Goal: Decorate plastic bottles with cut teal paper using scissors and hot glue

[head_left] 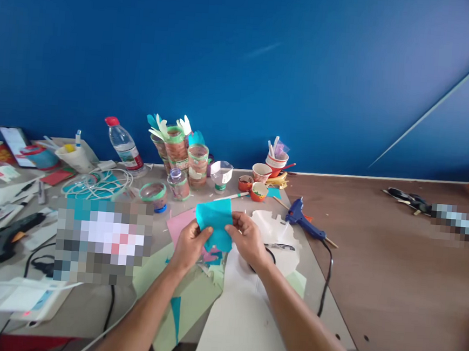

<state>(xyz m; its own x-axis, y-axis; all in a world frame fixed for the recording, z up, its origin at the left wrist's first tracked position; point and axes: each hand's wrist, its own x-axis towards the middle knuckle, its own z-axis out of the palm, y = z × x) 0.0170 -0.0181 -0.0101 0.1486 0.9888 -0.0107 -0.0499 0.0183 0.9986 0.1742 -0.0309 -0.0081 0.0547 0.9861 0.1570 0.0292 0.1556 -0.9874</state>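
Both of my hands hold a teal sheet of paper [215,221] up over the table's middle. My left hand [189,244] pinches its lower left edge with closed fingers. My right hand [246,238] grips its right edge, thumb on top. Under them lie a pink sheet [179,222], pale green sheets [192,302] and white cut card [243,317]. A black pen [280,246] rests on the white card just right of my right hand.
A blue glue gun [306,221] with a black cord lies to the right. Decorated jars [185,161], paper cups [264,178], a water bottle [123,146] and a cable coil [100,181] stand behind. A black glue gun [8,233] lies left. Blue wall behind.
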